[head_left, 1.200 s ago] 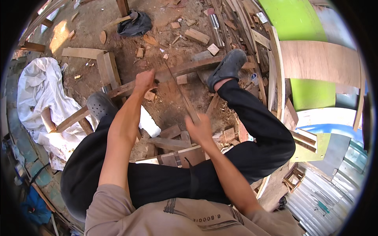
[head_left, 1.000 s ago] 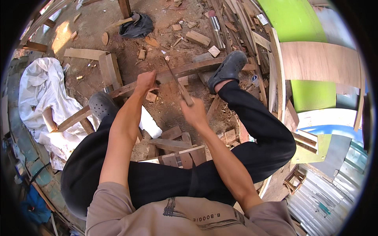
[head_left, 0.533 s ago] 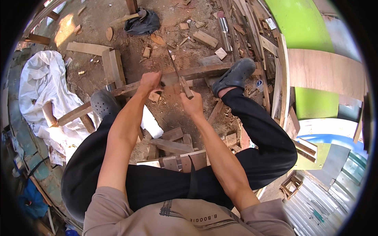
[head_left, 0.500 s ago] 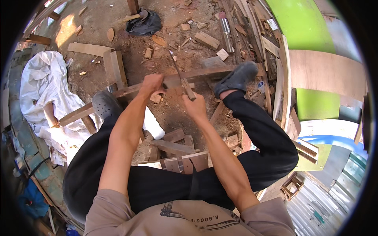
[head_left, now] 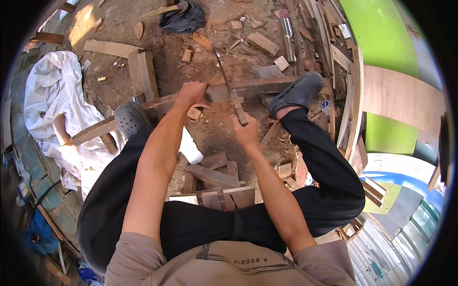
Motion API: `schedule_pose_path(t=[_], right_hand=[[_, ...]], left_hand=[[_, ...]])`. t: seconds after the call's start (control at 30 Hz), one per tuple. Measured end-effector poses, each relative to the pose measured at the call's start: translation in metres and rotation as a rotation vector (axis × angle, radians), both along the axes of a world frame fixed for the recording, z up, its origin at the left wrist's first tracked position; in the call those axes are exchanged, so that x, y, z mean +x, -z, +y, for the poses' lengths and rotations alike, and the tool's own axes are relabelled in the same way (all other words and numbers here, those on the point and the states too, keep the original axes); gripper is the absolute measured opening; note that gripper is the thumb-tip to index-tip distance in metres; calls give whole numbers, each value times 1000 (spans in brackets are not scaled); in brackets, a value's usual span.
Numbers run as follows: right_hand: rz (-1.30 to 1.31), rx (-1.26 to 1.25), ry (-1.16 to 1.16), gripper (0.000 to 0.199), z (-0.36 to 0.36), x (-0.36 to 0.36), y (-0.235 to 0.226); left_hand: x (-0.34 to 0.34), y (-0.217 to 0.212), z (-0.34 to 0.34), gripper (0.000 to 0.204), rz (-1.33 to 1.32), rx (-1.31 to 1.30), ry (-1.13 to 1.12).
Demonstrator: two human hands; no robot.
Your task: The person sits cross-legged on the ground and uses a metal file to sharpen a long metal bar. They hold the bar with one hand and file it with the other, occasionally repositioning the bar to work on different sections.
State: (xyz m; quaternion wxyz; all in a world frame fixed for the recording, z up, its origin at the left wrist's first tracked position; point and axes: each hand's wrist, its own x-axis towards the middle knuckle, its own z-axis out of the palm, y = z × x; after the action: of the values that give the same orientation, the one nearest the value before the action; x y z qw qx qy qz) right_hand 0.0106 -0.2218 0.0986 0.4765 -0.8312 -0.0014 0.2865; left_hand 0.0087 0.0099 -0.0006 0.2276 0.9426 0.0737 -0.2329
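Note:
A long wooden beam [head_left: 164, 102] lies crosswise in front of me, under both of my grey clogs. My left hand [head_left: 193, 94] is closed over the beam's upper edge, left of the saw. A handsaw [head_left: 225, 76] with a narrow dark blade and wooden handle crosses the beam, its tip pointing away from me. Around that handle my right hand [head_left: 245, 131] is closed, on the near side of the beam. How deep the blade sits in the wood I cannot tell. The left clog [head_left: 132, 120] and right clog [head_left: 298, 93] rest on the beam either side of my hands.
Wood offcuts [head_left: 212, 176] lie between my legs beside a white block [head_left: 190, 147]. White cloth [head_left: 55, 95] drapes at the left. A hammer-like tool [head_left: 164, 9] lies by a black plastic bag [head_left: 183, 19]. Long planks [head_left: 355, 105] and green sheets [head_left: 389, 38] line the right.
The whole view has shifted slightly. Against the beam, my right hand and the saw handle are a little nearer my body. My left hand keeps its grip on the beam.

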Motion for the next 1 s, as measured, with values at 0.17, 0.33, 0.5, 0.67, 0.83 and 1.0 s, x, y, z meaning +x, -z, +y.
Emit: schedule_pose_path(t=[0.17,0.33,0.5,0.67,0.83,1.0], right_hand=[[-40,63,14,27,-13,-11,26],[-191,-75,4,30,16,7,-5],[-117,-89,31,28,11,-4,-11],[-95,-89,43,27,1,-14,1],[-117,-107,64,26,11,-7,-2],[-202,-86,94,27,16,-8,-2]], left_hand=[[4,-7,-4,72,-43,23,16],[-3,5,-1,71,-132,10,33],[-3,2,-3,71,-90,13,54],[0,0,-3,71,-73,36,87],[-1,2,-2,71,-66,38,104],[1,0,-2,73,-67,39,99]])
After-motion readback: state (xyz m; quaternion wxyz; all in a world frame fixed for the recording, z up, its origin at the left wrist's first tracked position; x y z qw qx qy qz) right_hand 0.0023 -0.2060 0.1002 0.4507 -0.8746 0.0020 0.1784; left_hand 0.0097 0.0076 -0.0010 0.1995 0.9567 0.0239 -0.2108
